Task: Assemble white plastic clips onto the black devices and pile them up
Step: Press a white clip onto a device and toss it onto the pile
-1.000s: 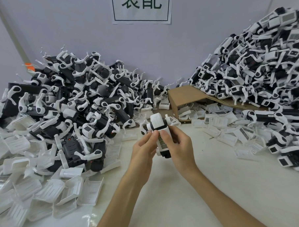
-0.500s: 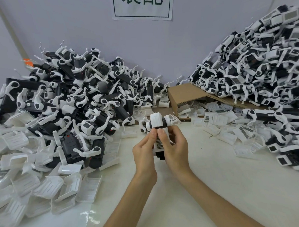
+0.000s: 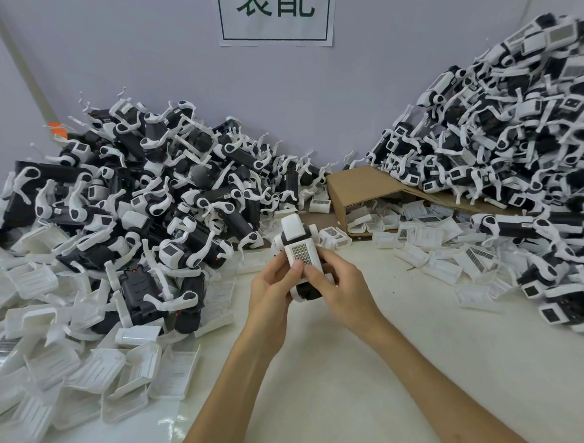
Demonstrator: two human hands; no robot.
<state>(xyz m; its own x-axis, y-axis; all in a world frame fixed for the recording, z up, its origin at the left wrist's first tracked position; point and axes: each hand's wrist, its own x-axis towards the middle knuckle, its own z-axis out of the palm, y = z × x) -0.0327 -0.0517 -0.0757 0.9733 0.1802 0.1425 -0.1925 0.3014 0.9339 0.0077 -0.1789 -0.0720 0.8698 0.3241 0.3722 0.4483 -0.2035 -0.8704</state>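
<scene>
A black device (image 3: 308, 291) with a white plastic clip (image 3: 300, 247) on it is held above the white table, at the middle of the view. My left hand (image 3: 273, 282) grips its left side, thumb pressing on the clip's labelled face. My right hand (image 3: 337, 286) grips the right side, thumb beside the left one. Most of the black body is hidden behind my fingers. A pile of black devices (image 3: 156, 200) rises at the left. A taller pile (image 3: 514, 138) stands at the right.
Loose white clips (image 3: 89, 364) cover the table's left front, and more clips (image 3: 432, 248) lie at the right. A tipped cardboard box (image 3: 359, 188) lies behind my hands. A paper sign (image 3: 276, 16) hangs on the wall. Bare white table (image 3: 357, 369) lies under my forearms.
The device has tilted so the clip's labelled face points up at me. Both thumbs have slid onto that face. My hands stay in about the same spot.
</scene>
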